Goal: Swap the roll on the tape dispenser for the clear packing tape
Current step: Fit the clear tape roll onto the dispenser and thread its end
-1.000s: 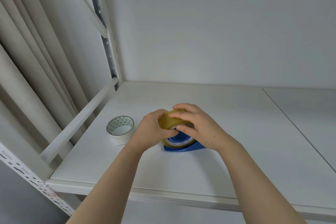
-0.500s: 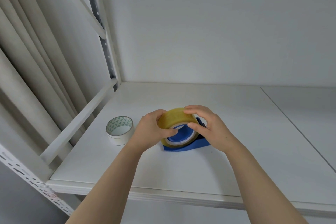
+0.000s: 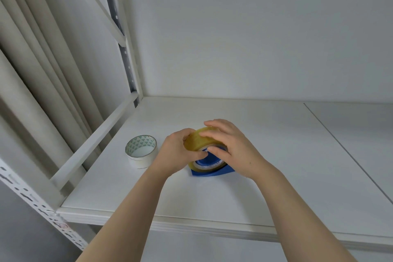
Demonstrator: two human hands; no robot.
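A yellowish clear packing tape roll stands on edge in the blue tape dispenser on the white shelf. My left hand grips the roll from its left side, thumb against the blue hub. My right hand lies over the top and right of the roll, fingers on its outer face and thumb at the hub. Most of the dispenser is hidden behind the roll and my hands. A white tape roll with a green-patterned core lies flat just left of my left hand.
The shelf's left side has a white rail and a perforated upright. A curtain hangs beyond it. The white back wall closes the rear. A seam crosses the shelf board at right.
My right hand slid back over the top of the clear roll, covering more of it and the dispenser. The left hand kept its hold. The white roll has not moved.
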